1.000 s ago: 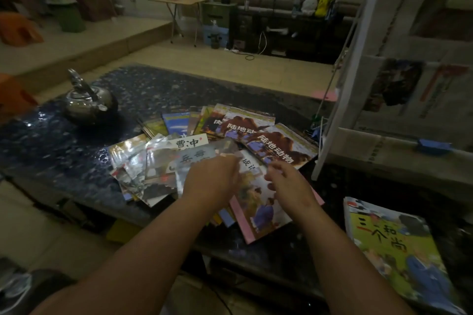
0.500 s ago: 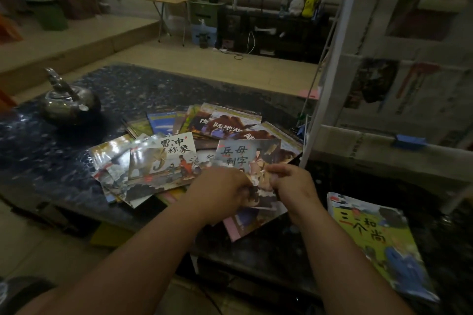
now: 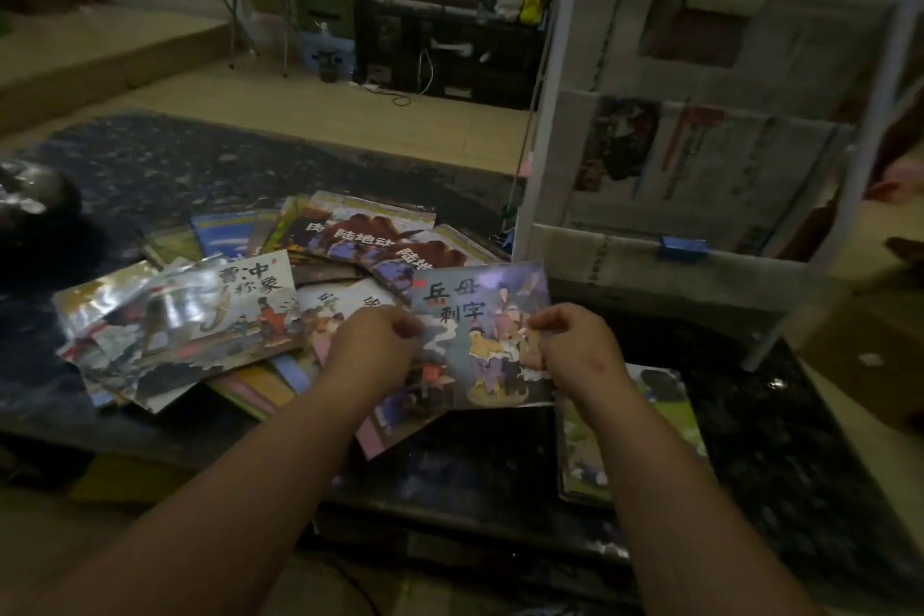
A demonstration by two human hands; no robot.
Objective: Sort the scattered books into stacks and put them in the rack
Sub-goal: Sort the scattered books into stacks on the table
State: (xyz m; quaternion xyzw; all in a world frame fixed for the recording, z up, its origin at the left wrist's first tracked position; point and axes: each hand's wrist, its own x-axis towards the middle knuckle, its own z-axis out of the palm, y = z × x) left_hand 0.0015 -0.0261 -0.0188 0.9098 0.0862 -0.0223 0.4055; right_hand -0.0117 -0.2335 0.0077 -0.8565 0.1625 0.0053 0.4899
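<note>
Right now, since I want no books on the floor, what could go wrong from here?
1. The left hand and right hand only pinch the grey picture book by its side edges; it may slip.
2. The pink-edged book beneath lies close to the front edge of the table; a nudge could push it off.
3. The glossy books in the pile overlap loosely and might slide.

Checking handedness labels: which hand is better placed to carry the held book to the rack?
Right, probably: the right hand grips the book at the edge nearest the rack; the left hand grips the far edge.
</note>
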